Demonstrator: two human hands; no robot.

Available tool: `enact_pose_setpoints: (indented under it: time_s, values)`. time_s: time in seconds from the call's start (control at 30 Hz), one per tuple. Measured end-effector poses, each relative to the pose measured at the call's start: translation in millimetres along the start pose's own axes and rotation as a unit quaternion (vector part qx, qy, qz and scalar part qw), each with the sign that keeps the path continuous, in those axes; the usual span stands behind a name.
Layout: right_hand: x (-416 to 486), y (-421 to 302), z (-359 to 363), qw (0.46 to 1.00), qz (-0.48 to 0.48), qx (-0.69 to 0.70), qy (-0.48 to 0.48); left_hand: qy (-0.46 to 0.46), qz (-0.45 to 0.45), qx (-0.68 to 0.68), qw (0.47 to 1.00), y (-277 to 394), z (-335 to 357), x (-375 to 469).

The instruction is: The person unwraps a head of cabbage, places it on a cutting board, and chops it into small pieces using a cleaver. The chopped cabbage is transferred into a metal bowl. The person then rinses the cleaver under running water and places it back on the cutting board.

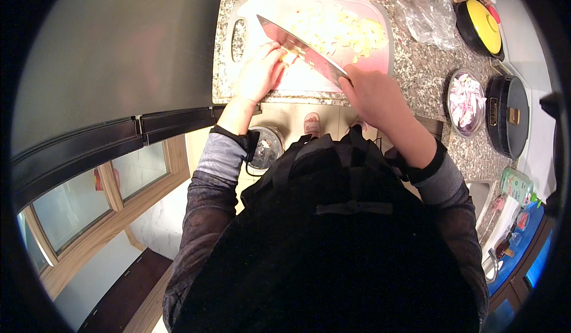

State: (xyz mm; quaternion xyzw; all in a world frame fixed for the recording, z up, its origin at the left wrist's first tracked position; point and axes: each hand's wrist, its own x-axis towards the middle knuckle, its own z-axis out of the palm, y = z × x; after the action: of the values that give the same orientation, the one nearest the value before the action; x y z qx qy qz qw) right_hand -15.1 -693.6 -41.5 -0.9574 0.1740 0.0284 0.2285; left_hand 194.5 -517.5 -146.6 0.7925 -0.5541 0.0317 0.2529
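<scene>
A pale cutting board [250, 9] with a grey rim and a handle slot lies on the speckled countertop. My right hand [372, 92] grips a kitchen knife [312, 54] by its handle, which the fingers hide. The broad blade slants across the board toward the far left. My left hand [261, 72] has its fingertips curled on a small pale-yellow food piece [290, 57], holding it against the board beside the blade. Beyond the knife spreads a heap of finely chopped pale-yellow food [341, 29]; glare hides its exact kind.
Clear plastic bags [426, 14] lie right of the board, near a black pot with a yellow lid [484, 25]. A bowl of sliced onion [466, 98] stands beside a black round appliance [508, 116]. A dark refrigerator [116, 56] borders the left; a bin [265, 147] stands below.
</scene>
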Motion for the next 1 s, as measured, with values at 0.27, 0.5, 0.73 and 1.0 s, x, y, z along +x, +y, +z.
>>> enact_pose_setpoints:
  time_s: [0.27,0.5,0.73,1.0]
  values:
    - [11.3,0.4,26.2,0.999,-0.009,-0.020,-0.035,-0.041,-0.033,0.007,0.999,-0.3,7.0,-1.6]
    - [38.2,-2.1,50.1,0.999,-0.047,-0.002,0.006,-0.020,-0.045,0.015,0.999,2.9,11.5,-5.8]
    - [11.4,21.3,-1.2,0.994,0.001,0.061,0.095,0.027,-0.101,-0.039,0.994,9.1,8.7,-18.3]
    - [-14.1,47.6,-35.9,0.985,0.126,0.060,0.099,0.071,-0.144,-0.015,0.987,22.2,21.9,3.8]
